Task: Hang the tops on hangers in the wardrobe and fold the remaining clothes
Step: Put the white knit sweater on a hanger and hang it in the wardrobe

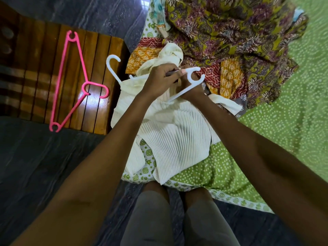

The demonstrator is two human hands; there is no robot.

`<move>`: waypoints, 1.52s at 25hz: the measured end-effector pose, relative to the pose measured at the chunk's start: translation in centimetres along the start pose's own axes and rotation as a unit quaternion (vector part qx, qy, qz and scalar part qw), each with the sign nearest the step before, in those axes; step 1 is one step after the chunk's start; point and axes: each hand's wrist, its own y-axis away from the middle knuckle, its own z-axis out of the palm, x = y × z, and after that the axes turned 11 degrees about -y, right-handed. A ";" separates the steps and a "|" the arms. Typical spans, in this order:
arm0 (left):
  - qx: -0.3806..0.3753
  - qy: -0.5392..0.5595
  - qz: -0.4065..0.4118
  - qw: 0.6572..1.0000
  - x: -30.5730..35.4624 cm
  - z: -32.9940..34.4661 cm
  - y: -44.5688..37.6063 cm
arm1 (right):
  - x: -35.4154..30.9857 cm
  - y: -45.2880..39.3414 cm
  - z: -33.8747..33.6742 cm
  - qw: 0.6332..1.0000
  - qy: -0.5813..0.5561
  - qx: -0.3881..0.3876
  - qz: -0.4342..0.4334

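Both hands gripping white hanger over cream ribbed top, pink hanger nearby

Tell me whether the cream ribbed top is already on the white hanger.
Not fully. The cream ribbed top lies on the bed; one end of the white hanger is still outside the fabric, handled by both hands.

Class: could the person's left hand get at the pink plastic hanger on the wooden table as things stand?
Probably not at once: the left hand grips the white plastic hanger and cream ribbed top. Nothing covers the pink plastic hanger, lying bare on the wooden table.
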 end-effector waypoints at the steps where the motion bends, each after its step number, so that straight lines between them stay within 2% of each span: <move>1: 0.013 -0.007 -0.002 1.000 -0.1 0.1 -0.1 | -0.5 0.7 -0.1 0.996 -0.051 0.002 0.077; 2: 0.028 -0.018 -0.004 0.999 -0.1 0.0 -0.1 | -0.2 0.9 0.2 0.990 -0.085 0.030 0.107; 3: 0.039 -0.025 -0.005 0.999 -0.4 -0.2 -0.2 | -0.2 0.9 0.7 0.972 -0.167 0.103 0.129; 4: 0.044 -0.025 -0.005 0.999 -0.6 -0.4 -0.2 | -0.1 1.1 1.1 0.934 -0.254 0.174 0.178; 5: 0.044 -0.020 -0.005 0.999 -0.7 -0.7 -0.2 | -0.1 1.8 0.7 0.883 -0.342 0.212 0.242; 6: 0.038 -0.014 -0.006 0.999 -0.8 -0.9 -0.1 | -0.1 2.2 0.0 0.797 -0.468 0.219 0.313; 8: 0.021 0.000 -0.014 1.000 -0.7 -1.0 0.1 | 0.0 3.3 -1.6 0.555 -0.716 0.158 0.393; 9: 0.016 0.004 -0.021 1.000 -0.6 -0.8 0.2 | 0.1 3.5 -2.4 0.455 -0.780 0.132 0.409; 10: 0.010 0.007 -0.027 1.000 -0.5 -0.5 0.3 | 0.5 3.5 -3.4 0.379 -0.814 0.118 0.425; 11: 0.003 0.010 -0.031 0.999 -0.4 -0.2 0.3 | 0.4 3.6 -4.3 0.369 -0.815 0.112 0.433; 12: -0.004 0.009 -0.031 0.999 -0.3 0.0 0.4 | 0.4 3.5 -5.0 0.398 -0.801 0.120 0.430; 13: -0.007 0.006 -0.026 1.000 -0.2 0.3 0.5 | 0.1 3.6 -5.8 0.452 -0.777 0.135 0.416; 14: -0.007 0.000 -0.021 1.000 -0.2 0.5 0.7 | -0.1 3.6 -6.4 0.527 -0.727 0.176 0.404; 17: -0.020 -0.043 -0.030 0.998 0.1 1.6 0.9 | -0.8 3.4 -7.9 0.712 -0.511 0.346 0.334; 18: -0.035 -0.081 -0.034 0.996 0.2 2.2 1.0 | -1.6 3.3 -8.1 0.758 -0.456 0.360 0.297; 20: -0.055 -0.156 -0.033 0.986 0.4 3.7 0.9 | -3.9 2.8 -7.6 0.821 -0.401 0.332 0.235; 21: -0.051 -0.178 -0.034 0.982 0.4 4.4 1.0 | -4.9 2.3 -6.8 0.837 -0.407 0.301 0.207; 23: -0.014 -0.182 -0.030 0.983 0.0 4.8 1.5 | -5.9 1.3 -4.5 0.842 -0.442 0.244 0.192; 25: 0.059 -0.174 -0.006 0.983 -1.8 4.3 2.8 | -4.9 0.8 -2.8 0.832 -0.485 0.183 0.200; 26: 0.094 -0.172 -0.011 0.981 -2.9 3.8 3.7 | -4.0 1.0 -2.5 0.822 -0.517 0.123 0.207; 27: 0.123 -0.167 -0.030 0.978 -4.3 3.2 4.7 | -3.2 1.3 -2.3 0.807 -0.548 0.057 0.212; 28: 0.151 -0.161 -0.058 0.974 -5.6 2.4 5.7 | -2.5 1.6 -2.3 0.798 -0.565 0.024 0.206; 29: 0.180 -0.154 -0.091 0.967 -7.1 1.7 6.6 | -2.0 1.8 -2.3 0.804 -0.560 0.042 0.193; 31: 0.206 -0.156 -0.170 0.951 -10.3 0.3 7.5 | -0.6 1.7 -2.6 0.851 -0.457 0.188 0.178; 32: 0.192 -0.159 -0.210 0.945 -11.9 -0.4 7.6 | 0.2 1.2 -2.6 0.880 -0.372 0.239 0.175; 33: 0.165 -0.158 -0.239 0.944 -13.3 -1.0 7.5 | 1.0 0.8 -2.8 0.908 -0.290 0.249 0.172; 35: 0.105 -0.156 -0.256 0.948 -15.0 -1.7 7.3 | 2.5 0.1 -2.8 0.951 -0.203 0.159 0.170; 37: 0.087 -0.172 -0.238 0.952 -15.6 -1.9 7.0 | 3.4 -0.3 -2.8 0.966 -0.178 0.085 0.164; 38: 0.092 -0.179 -0.221 0.954 -15.5 -2.0 6.7 | 3.6 -0.2 -2.7 0.970 -0.171 0.080 0.155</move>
